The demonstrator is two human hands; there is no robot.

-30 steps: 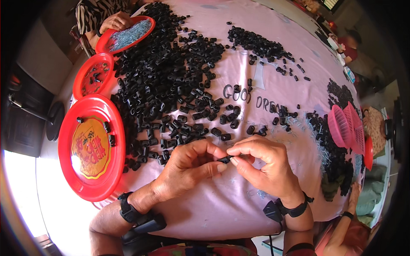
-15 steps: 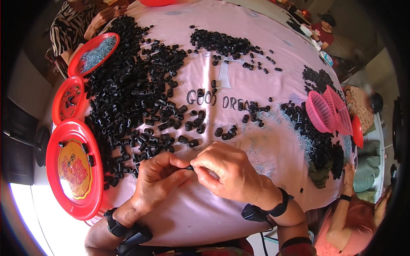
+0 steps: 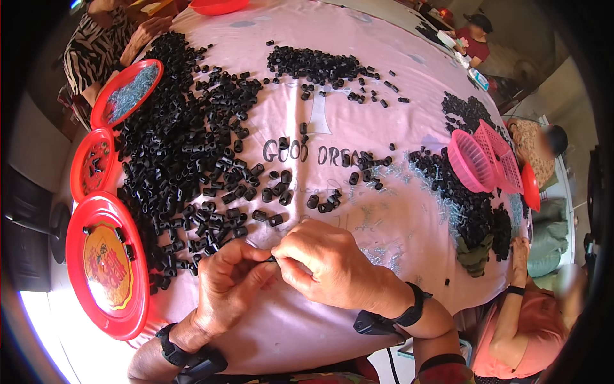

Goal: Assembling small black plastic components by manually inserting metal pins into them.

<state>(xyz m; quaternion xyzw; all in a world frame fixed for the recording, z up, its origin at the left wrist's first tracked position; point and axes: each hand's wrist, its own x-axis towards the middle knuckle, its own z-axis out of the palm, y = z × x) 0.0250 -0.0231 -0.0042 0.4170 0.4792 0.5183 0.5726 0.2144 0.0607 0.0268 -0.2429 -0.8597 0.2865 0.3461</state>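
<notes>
Close together at the front of the table, my left hand (image 3: 231, 278) and my right hand (image 3: 332, 262) meet at their fingertips. Between them is a small black plastic piece (image 3: 272, 258), mostly hidden by the pinching fingers of both hands. Just beyond my left hand begins a large heap of short black plastic tube fittings (image 3: 173, 141). A few loose fittings (image 3: 326, 203) lie on the pink cloth beyond my right hand. Thin silvery screws (image 3: 384, 249) are scattered to the right of that hand.
Three red trays line the left edge: one with screws (image 3: 131, 96), a smaller one (image 3: 94, 163) and a large one (image 3: 107, 269) holding a few fittings. Pink baskets (image 3: 472, 160) stand beside more black pieces at right. Other people sit round the table; one wears a coral top (image 3: 531, 326).
The view has shifted slightly, so the table's contents sit a little further left. Both hands keep their fingertips together on the small black piece, with little change of grip.
</notes>
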